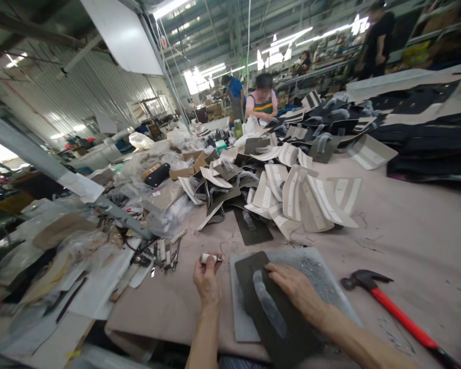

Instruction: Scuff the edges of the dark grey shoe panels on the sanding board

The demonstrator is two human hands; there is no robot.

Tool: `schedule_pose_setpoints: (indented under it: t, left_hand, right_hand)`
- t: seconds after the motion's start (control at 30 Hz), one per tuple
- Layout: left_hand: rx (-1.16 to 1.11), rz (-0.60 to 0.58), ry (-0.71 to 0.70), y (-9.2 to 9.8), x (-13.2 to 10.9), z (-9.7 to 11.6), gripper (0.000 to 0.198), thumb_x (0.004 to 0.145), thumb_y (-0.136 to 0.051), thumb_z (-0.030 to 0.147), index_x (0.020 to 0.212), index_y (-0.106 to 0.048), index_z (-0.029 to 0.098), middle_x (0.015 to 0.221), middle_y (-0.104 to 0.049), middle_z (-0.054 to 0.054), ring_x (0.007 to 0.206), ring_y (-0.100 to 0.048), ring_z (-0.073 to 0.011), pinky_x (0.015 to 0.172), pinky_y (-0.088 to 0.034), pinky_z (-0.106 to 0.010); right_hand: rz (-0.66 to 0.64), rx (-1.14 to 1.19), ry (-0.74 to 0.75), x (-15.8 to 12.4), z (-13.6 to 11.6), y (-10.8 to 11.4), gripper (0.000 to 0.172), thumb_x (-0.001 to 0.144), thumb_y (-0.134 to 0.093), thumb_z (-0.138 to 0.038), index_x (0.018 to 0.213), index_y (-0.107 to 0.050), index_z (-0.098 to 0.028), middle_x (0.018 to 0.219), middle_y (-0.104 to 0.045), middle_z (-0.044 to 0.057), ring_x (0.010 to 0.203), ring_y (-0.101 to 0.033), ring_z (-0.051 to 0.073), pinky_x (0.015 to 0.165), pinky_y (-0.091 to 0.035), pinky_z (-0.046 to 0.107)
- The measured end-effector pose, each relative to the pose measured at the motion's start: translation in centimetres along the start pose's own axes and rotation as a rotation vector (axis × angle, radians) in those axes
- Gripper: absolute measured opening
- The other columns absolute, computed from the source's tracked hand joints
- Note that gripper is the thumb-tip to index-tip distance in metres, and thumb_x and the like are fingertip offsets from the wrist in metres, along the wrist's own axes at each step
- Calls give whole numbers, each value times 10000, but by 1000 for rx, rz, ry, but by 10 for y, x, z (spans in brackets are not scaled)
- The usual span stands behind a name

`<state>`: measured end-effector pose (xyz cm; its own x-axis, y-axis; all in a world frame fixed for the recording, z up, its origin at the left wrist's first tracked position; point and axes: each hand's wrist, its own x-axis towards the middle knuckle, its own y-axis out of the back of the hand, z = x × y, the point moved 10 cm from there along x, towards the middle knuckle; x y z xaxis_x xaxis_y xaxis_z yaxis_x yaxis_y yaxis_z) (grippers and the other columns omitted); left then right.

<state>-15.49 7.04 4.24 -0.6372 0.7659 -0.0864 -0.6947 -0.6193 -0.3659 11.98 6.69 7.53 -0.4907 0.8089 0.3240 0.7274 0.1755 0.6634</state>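
Observation:
My left hand (208, 279) is closed on a small white piece (209, 258), held upright just left of the board; its exact kind is too small to tell. My right hand (292, 284) grips the right edge of a dark olive panel (249, 279). A handle wrapped in clear plastic (267, 305) runs along the middle of that panel. The panel lies slanted over a grey slab (240, 328), its near end reaching past the slab toward me. Small bits are scattered on the slab's right part. To the right rests a claw hammer (397, 310) with a red handle.
Beyond the slab lies a pile of cream-striped panels (303, 197) and another dark panel (259, 233). Small tools (169, 253) lie at left, near a slanting metal post (119, 212) and plastic bags (169, 215). A co-worker (262, 100) sits across the table (426, 241). Dark material is stacked at right.

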Motion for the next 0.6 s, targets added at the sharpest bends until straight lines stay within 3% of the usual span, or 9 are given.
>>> schedule_pose_setpoints:
  t: [0.07,0.17,0.33,0.43,0.53,0.6]
  left_hand:
    - [49,-91,-1,-5,-7,-2,420,727,-825,422,967,-631,139,867,-729,-57,803,-733,-207,782,-606,-340]
    - [152,-277,-14,-27,-23,-11,357,788,-791,404,986,-654,140,910,-737,-75,851,-723,-211,823,-584,-329]
    - [265,-477,-36,-66,-37,-30,272,853,-728,377,999,-665,156,955,-747,-88,894,-714,-220,840,-549,-305]
    - [324,-514,-53,-76,-36,-41,249,866,-702,387,967,-673,161,932,-752,-89,888,-708,-225,836,-538,-306]
    - [388,-522,-68,-74,-32,-49,254,885,-674,411,951,-689,166,916,-759,-88,873,-706,-224,832,-526,-303]
    - [425,-526,-80,-71,-31,-52,256,895,-666,412,963,-698,168,924,-764,-88,878,-705,-225,842,-519,-304]
  right_hand:
    - [-62,-63,36,-3,5,-15,322,885,-432,-112,1044,-696,-205,1280,-682,108,1248,-593,281,1115,-400,575]
    - [-172,-208,86,-7,7,-28,361,889,-417,-72,1118,-667,-197,1373,-626,98,1381,-463,309,1167,-271,641]
    - [-292,-301,76,0,3,-27,431,838,-418,-38,1151,-670,-195,1402,-602,110,1338,-504,304,1158,-262,646]
    - [-325,-329,45,-2,6,-31,573,738,-425,-7,1228,-657,-192,1438,-574,104,1358,-482,328,1148,-261,665]
    - [-250,-358,-4,-12,17,-31,709,696,-402,5,1336,-606,-222,1480,-536,72,1388,-450,308,1143,-303,627]
    - [-74,-385,-63,-22,25,-12,644,764,-378,-20,1336,-606,-209,1449,-561,89,1343,-498,288,1117,-366,573]
